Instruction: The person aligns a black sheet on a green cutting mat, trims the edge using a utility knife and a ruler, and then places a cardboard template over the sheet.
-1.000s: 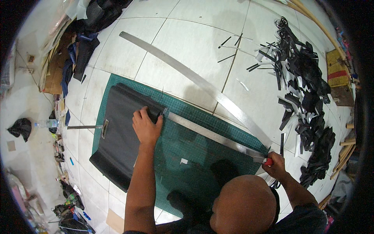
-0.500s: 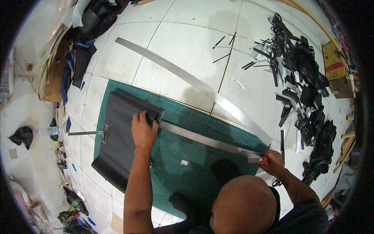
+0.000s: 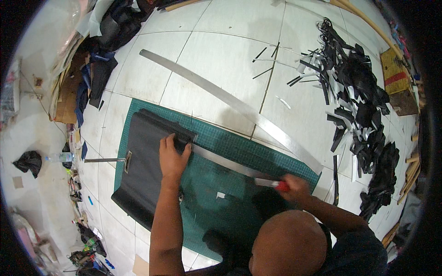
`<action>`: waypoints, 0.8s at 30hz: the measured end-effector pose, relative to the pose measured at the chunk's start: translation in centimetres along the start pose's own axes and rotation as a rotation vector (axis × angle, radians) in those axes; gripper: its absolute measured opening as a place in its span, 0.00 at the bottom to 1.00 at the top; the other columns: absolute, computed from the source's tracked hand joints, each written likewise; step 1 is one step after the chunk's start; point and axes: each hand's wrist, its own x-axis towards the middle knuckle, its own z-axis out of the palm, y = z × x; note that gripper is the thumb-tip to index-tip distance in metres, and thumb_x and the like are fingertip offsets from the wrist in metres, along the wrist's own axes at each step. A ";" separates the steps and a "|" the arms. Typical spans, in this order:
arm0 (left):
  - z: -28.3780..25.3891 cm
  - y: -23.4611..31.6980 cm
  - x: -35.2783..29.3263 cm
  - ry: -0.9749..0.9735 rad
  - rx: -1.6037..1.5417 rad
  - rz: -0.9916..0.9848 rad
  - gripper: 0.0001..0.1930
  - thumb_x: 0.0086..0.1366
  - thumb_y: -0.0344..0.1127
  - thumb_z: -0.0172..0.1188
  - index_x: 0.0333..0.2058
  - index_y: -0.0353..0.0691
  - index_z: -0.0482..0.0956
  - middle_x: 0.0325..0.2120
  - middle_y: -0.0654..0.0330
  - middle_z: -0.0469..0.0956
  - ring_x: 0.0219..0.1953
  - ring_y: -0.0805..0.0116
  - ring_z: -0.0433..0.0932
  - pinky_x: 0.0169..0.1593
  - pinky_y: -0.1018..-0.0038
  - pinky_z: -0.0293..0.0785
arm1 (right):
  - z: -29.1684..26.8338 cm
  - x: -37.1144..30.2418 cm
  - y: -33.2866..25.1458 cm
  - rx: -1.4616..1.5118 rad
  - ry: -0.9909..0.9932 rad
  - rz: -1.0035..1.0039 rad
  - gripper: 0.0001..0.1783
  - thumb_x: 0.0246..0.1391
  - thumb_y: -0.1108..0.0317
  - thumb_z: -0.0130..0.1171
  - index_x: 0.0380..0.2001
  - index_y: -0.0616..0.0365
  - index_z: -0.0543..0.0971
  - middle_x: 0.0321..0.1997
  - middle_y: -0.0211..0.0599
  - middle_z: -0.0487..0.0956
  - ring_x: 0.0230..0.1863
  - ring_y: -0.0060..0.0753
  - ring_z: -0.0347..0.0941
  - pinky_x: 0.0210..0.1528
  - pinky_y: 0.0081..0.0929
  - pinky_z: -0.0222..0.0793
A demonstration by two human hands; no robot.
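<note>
My left hand (image 3: pixel 172 158) lies with fingers spread on a folded stack of black sheet material (image 3: pixel 149 138), near its right edge. My right hand (image 3: pixel 294 189) is closed around the red handle of a knife (image 3: pixel 266 182), its broad pale blade toward the left. A narrow metal ruler (image 3: pixel 221 160) runs from the black stack's edge toward the blade. Beneath all this is a green gridded cutting mat (image 3: pixel 230 133). On the stack's left side sits a metal plate with a thin rod (image 3: pixel 105 160) reaching out left.
A long metal straightedge (image 3: pixel 216 92) lies slantwise on the white tiled floor beyond the mat. At right is a long heap of black and white offcuts (image 3: pixel 359 101). A small white scrap (image 3: pixel 221 195) rests on the mat. A clear bottle (image 3: pixel 60 157) lies at left.
My right hand has carried the knife leftward along the narrow ruler, away from the mat's right edge. My left hand stays on the black stack.
</note>
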 end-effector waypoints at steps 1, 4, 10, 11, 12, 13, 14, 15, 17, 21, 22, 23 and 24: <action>-0.2 0.1 0.2 0.007 -0.051 0.005 0.27 0.61 0.42 0.64 0.54 0.33 0.70 0.48 0.45 0.71 0.51 0.43 0.72 0.56 0.56 0.70 | 1.1 1.5 -0.9 0.013 -0.029 0.017 0.17 0.49 0.60 0.67 0.35 0.56 0.72 0.30 0.47 0.76 0.34 0.56 0.76 0.35 0.49 0.71; -0.1 -3.9 0.6 0.098 -0.184 -0.076 0.29 0.66 0.43 0.60 0.59 0.31 0.66 0.56 0.41 0.68 0.60 0.41 0.66 0.62 0.57 0.64 | 3.7 7.6 -5.7 0.058 -0.180 0.062 0.23 0.50 0.64 0.68 0.46 0.58 0.70 0.38 0.48 0.78 0.42 0.51 0.78 0.40 0.45 0.74; 2.0 -7.0 1.7 -0.022 -0.020 -0.085 0.38 0.70 0.47 0.54 0.68 0.30 0.50 0.71 0.39 0.45 0.73 0.39 0.42 0.72 0.51 0.40 | 8.7 19.2 -11.7 0.236 -0.124 0.087 0.19 0.56 0.61 0.61 0.43 0.56 0.65 0.32 0.54 0.78 0.36 0.61 0.78 0.36 0.55 0.70; 2.4 -7.3 1.7 -0.011 -0.015 -0.061 0.38 0.71 0.47 0.53 0.69 0.30 0.49 0.71 0.39 0.44 0.73 0.39 0.41 0.72 0.51 0.38 | 9.4 20.4 -12.3 0.246 -0.096 0.067 0.19 0.56 0.61 0.61 0.44 0.56 0.65 0.32 0.54 0.78 0.36 0.62 0.78 0.36 0.55 0.70; 2.8 -7.5 1.7 -0.001 -0.011 -0.037 0.38 0.71 0.48 0.52 0.69 0.30 0.47 0.71 0.39 0.43 0.73 0.39 0.40 0.72 0.50 0.36 | 10.4 21.6 -12.7 0.255 -0.067 0.047 0.19 0.57 0.61 0.60 0.44 0.56 0.65 0.32 0.55 0.78 0.36 0.62 0.77 0.36 0.55 0.70; 3.4 -7.7 1.6 0.009 -0.011 -0.015 0.39 0.72 0.49 0.50 0.69 0.31 0.46 0.71 0.39 0.42 0.73 0.38 0.38 0.72 0.49 0.34 | 10.9 22.5 -13.1 0.260 -0.040 0.030 0.19 0.57 0.60 0.60 0.44 0.55 0.65 0.31 0.55 0.78 0.36 0.63 0.77 0.36 0.55 0.70; 3.9 -7.9 1.4 0.022 0.000 -0.004 0.38 0.72 0.48 0.50 0.69 0.30 0.46 0.71 0.39 0.42 0.73 0.38 0.39 0.72 0.49 0.34 | 11.4 23.3 -13.4 0.260 -0.027 0.066 0.19 0.57 0.61 0.60 0.44 0.56 0.65 0.31 0.55 0.78 0.36 0.63 0.77 0.36 0.55 0.70; 4.3 -8.2 1.3 0.034 0.012 0.006 0.38 0.72 0.48 0.49 0.69 0.30 0.45 0.71 0.39 0.42 0.73 0.38 0.39 0.72 0.49 0.34 | 11.8 23.9 -13.8 0.260 -0.014 0.101 0.19 0.56 0.61 0.61 0.45 0.56 0.65 0.32 0.54 0.78 0.36 0.63 0.77 0.36 0.55 0.70; 4.7 -8.2 1.1 0.041 0.036 0.008 0.38 0.72 0.47 0.49 0.69 0.29 0.45 0.71 0.38 0.41 0.73 0.37 0.39 0.72 0.48 0.35 | 12.7 24.6 -14.0 0.293 0.033 0.150 0.20 0.56 0.61 0.61 0.44 0.56 0.66 0.32 0.54 0.78 0.36 0.63 0.77 0.36 0.55 0.70; 5.0 -7.8 1.1 0.018 0.079 -0.015 0.39 0.71 0.48 0.51 0.68 0.27 0.47 0.71 0.37 0.43 0.72 0.36 0.42 0.72 0.48 0.37 | 12.6 24.9 -14.5 0.338 0.078 0.249 0.20 0.56 0.59 0.63 0.42 0.57 0.67 0.31 0.53 0.78 0.35 0.61 0.78 0.35 0.52 0.69; 5.2 -7.6 1.2 0.009 0.083 -0.020 0.40 0.70 0.48 0.52 0.68 0.26 0.48 0.70 0.37 0.44 0.72 0.36 0.43 0.72 0.48 0.38 | 12.3 24.8 -14.4 0.343 0.061 0.285 0.20 0.56 0.58 0.63 0.42 0.57 0.67 0.31 0.53 0.78 0.35 0.60 0.78 0.34 0.51 0.69; 5.2 -7.6 1.2 -0.003 0.088 -0.026 0.40 0.70 0.49 0.53 0.68 0.27 0.48 0.70 0.37 0.44 0.72 0.37 0.43 0.72 0.49 0.38 | 12.4 24.8 -14.3 0.348 0.043 0.320 0.20 0.56 0.58 0.63 0.42 0.57 0.67 0.30 0.52 0.77 0.35 0.60 0.78 0.34 0.50 0.69; 5.2 -7.6 1.3 -0.015 0.093 -0.032 0.40 0.70 0.49 0.53 0.68 0.27 0.48 0.70 0.37 0.44 0.72 0.37 0.43 0.72 0.49 0.39 | 12.8 24.7 -14.3 0.344 0.121 0.271 0.20 0.57 0.58 0.63 0.42 0.56 0.67 0.29 0.51 0.77 0.32 0.59 0.77 0.33 0.48 0.69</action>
